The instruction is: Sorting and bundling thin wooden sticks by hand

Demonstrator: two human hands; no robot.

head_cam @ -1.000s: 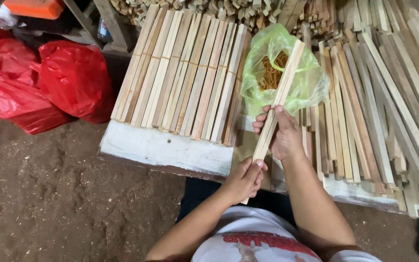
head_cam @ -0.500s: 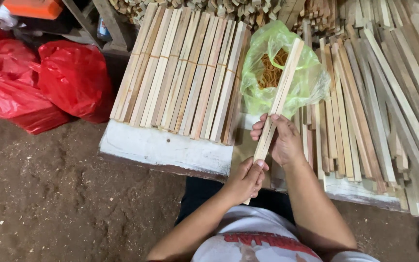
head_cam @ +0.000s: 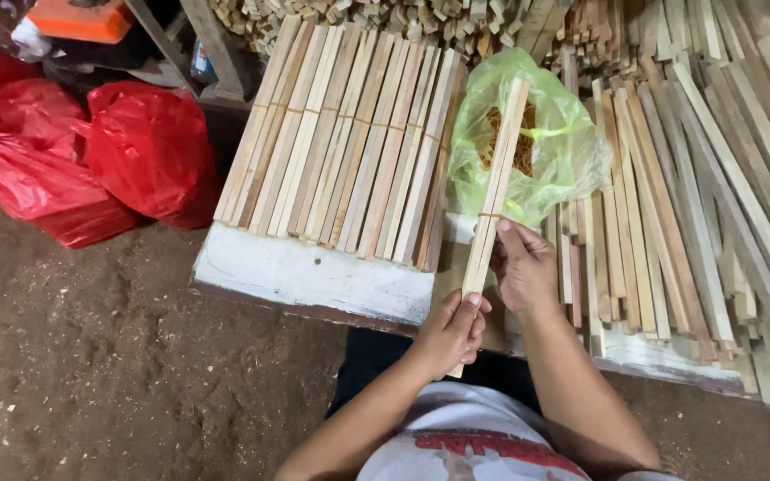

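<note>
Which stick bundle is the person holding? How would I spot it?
Find the green plastic bag on the workbench. A thin bundle of wooden sticks slants across it, gripped by the left hand and right hand. Unlike the flat stacks beside it, it is lifted.

1. The light is soft and even, falling from above, and moderately bright on the pale wooden slats laid in a row [head_cam: 349,142].
2. The crumpled red plastic bags [head_cam: 91,151] carry small white glints, and the translucent green plastic bag [head_cam: 563,151] glows where light passes through it.
3. The brown dirt floor [head_cam: 91,356] is dimmer, and the space under the desk's near edge [head_cam: 314,281] lies in deep shadow.
4. The top left corner is dark.
5. Focus is sharp across the middle; the shirt at the bottom edge is slightly soft.
</note>
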